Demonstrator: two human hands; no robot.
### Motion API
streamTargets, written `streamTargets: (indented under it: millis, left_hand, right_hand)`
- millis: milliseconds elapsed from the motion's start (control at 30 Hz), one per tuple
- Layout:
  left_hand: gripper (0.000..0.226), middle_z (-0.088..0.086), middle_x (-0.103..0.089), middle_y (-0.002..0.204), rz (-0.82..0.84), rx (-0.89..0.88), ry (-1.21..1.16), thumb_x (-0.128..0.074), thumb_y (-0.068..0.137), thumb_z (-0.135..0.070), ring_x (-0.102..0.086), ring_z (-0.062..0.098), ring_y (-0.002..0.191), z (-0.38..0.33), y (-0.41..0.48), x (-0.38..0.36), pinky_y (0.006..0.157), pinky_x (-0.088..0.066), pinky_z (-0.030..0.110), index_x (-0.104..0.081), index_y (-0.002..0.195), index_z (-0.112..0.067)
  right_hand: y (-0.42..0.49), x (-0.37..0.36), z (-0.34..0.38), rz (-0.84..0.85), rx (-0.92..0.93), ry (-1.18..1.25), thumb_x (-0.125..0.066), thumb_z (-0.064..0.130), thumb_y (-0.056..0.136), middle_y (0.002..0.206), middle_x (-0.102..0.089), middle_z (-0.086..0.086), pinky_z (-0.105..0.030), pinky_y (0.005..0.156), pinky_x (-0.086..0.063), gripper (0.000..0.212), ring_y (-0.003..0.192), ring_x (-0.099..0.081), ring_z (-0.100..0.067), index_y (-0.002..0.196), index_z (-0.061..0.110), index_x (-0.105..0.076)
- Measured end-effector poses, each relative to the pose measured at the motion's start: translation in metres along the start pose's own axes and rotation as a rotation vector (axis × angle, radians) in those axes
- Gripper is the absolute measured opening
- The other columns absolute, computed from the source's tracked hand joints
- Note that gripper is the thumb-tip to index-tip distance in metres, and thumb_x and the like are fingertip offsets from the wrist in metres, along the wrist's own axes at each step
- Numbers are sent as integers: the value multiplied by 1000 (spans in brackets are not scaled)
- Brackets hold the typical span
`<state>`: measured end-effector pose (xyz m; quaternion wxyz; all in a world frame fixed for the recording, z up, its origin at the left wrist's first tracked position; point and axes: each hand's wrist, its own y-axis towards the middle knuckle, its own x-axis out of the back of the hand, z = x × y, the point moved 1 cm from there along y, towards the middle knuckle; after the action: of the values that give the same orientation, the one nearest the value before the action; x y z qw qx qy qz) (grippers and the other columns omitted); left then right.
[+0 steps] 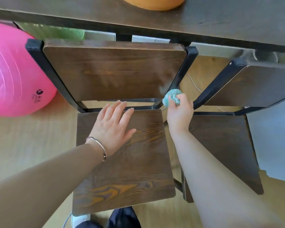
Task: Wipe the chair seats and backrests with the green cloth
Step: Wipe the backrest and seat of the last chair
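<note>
Right hand (179, 112) is gripping the bunched cloth (171, 97) against the backrest's (113, 71) lower corner (black frame side); left hand (113, 127) is lying flat, fingers straight, on the seat (130, 170).

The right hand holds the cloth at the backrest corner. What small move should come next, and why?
Probably sweep the green cloth leftward across the backrest. The right hand grips it bunched at the backrest's lower right corner, while the left hand rests flat on the seat.
</note>
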<state>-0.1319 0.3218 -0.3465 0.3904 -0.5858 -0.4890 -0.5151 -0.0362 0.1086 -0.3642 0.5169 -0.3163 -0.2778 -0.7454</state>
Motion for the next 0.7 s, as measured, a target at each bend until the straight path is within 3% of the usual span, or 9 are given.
streamTargets:
  millis: [200,300,433,567,700]
  left_hand:
    - [61,15,-44,143,87,122,-21,-57,88,-48,-35,36,136,25,-35,-40,110,-30,54,-45,136,-12]
    - [61,16,-43,144,128,142,-23,-56,88,-48,-34,36,137,35,-43,-54,111,-30,55,-45,136,-12]
    - [61,16,-43,144,152,170,-19,-55,89,-49,-34,36,137,47,-50,-66,111,-31,56,-44,137,-12]
    - [62,17,-41,144,148,186,-24,-54,90,-48,-33,36,137,55,-54,-70,111,-31,56,-42,138,-12]
    - [62,17,-39,146,164,195,-12,-51,92,-49,-31,36,138,62,-56,-68,112,-29,55,-41,140,-12]
  right_hand:
    - [-11,-34,-27,32,-86,-26,-60,23,96,113,-60,-10,-20,76,-48,21,101,-60,-19,114,12,-60]
    - [-15,-50,-37,52,-141,-27,-58,28,96,114,-60,-8,-25,78,-53,24,102,-59,-17,116,15,-58]
    - [-18,-67,-47,82,-195,-54,-57,32,97,110,-62,-3,-14,64,-41,21,94,-57,-12,112,18,-58]
    - [-18,-79,-47,125,-235,-93,-56,34,96,110,-66,-3,-25,73,-51,23,101,-63,-18,111,18,-60]
    - [-18,-82,-41,182,-292,-83,-57,34,97,111,-67,-2,-23,73,-49,29,103,-63,-17,116,13,-63]
